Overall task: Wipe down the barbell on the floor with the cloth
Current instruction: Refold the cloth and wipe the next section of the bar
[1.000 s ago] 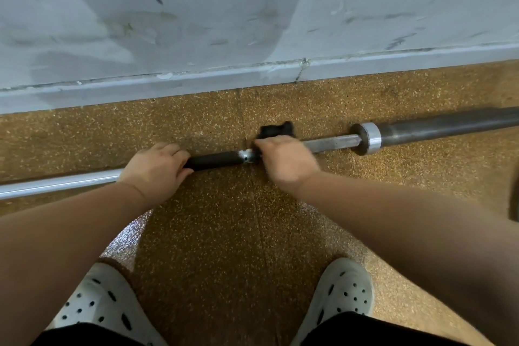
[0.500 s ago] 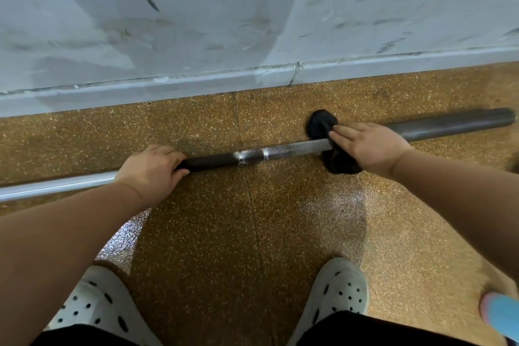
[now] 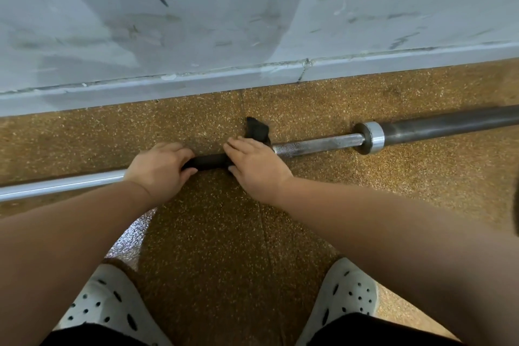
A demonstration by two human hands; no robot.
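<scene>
The barbell [image 3: 317, 146] lies on the speckled brown floor, parallel to the wall, with a silver collar [image 3: 372, 137] and a dark sleeve running off to the right. My left hand [image 3: 160, 168] grips the shaft at the left end of a short black section. My right hand [image 3: 255, 163] is wrapped round the shaft over a black cloth [image 3: 257, 129], whose loose end sticks out behind the fingers. A hand's width of black shaft shows between my two hands.
A scuffed grey wall with a pale skirting [image 3: 252, 76] runs just behind the bar. My two white perforated clogs, left [image 3: 104, 306] and right [image 3: 345, 295], stand on the floor [image 3: 224, 233] in front of it.
My right hand has slid the cloth left along the shaft, from the collar back to close beside my left hand. The left hand has kept its grip.
</scene>
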